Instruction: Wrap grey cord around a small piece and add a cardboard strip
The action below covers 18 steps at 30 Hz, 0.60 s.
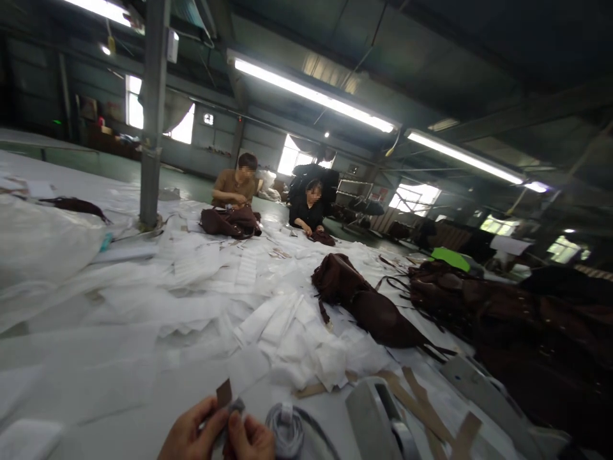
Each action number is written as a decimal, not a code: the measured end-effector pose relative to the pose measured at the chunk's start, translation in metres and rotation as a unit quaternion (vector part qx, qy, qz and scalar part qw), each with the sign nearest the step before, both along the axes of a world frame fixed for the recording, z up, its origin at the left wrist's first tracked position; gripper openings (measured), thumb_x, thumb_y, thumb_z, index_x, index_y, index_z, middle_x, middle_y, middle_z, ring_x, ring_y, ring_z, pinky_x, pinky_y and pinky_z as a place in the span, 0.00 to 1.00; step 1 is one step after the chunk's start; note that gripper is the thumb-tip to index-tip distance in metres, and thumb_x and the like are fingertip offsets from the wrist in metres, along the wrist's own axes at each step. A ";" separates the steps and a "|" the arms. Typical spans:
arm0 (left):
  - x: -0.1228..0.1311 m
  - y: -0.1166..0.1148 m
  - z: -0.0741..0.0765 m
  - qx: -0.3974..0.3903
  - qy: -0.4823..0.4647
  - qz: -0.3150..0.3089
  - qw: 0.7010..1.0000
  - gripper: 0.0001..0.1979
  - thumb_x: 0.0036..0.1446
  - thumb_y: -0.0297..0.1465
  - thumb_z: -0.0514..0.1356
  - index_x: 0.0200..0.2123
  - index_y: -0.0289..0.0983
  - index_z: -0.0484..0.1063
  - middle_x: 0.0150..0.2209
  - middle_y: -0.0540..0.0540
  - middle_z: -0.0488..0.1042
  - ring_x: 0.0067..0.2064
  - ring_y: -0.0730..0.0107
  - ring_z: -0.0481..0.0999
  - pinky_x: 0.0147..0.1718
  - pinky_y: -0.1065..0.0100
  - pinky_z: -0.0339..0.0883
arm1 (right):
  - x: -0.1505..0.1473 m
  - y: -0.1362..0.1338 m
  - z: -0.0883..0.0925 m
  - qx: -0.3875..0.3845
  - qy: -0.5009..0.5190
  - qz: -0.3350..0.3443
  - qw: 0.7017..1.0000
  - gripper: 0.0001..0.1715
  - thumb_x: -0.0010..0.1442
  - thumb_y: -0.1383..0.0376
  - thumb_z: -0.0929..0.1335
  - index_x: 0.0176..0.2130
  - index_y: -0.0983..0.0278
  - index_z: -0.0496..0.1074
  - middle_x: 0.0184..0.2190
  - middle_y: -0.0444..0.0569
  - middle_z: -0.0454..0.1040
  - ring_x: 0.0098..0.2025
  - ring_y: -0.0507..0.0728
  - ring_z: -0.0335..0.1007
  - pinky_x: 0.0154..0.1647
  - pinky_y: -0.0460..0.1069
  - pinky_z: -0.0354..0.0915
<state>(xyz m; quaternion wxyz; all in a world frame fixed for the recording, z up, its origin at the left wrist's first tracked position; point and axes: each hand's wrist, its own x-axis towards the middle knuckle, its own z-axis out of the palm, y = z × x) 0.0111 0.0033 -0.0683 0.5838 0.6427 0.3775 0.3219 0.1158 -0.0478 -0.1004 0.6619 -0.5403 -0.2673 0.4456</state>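
At the bottom edge of the view my left hand (191, 431) and my right hand (249, 437) come together, fingers pinched on a small brown tag (223, 391) with a grey piece under it. Just right of my hands lies a roll of grey strap (287, 429). A grey tape dispenser (378, 415) stands beside it. Brown paper strips (416, 399) lie on the white sheet to the right.
White paper sheets (249, 287) cover the floor. Brown bags lie in the middle (368, 300) and in a pile at the right (502, 306). Two people (237, 188) (311, 207) sit working at the back. A grey pillar (152, 115) stands left.
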 end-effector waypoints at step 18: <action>-0.006 0.010 0.021 -0.238 -0.135 -0.014 0.962 0.23 0.43 0.50 0.65 0.27 0.34 0.71 0.13 0.56 0.65 0.11 0.85 0.50 0.11 0.76 0.38 | 0.010 -0.029 0.024 0.045 -0.103 0.028 0.993 0.30 0.41 0.52 0.76 0.40 0.67 0.72 0.26 0.50 0.77 0.28 0.57 0.73 0.30 0.49 0.68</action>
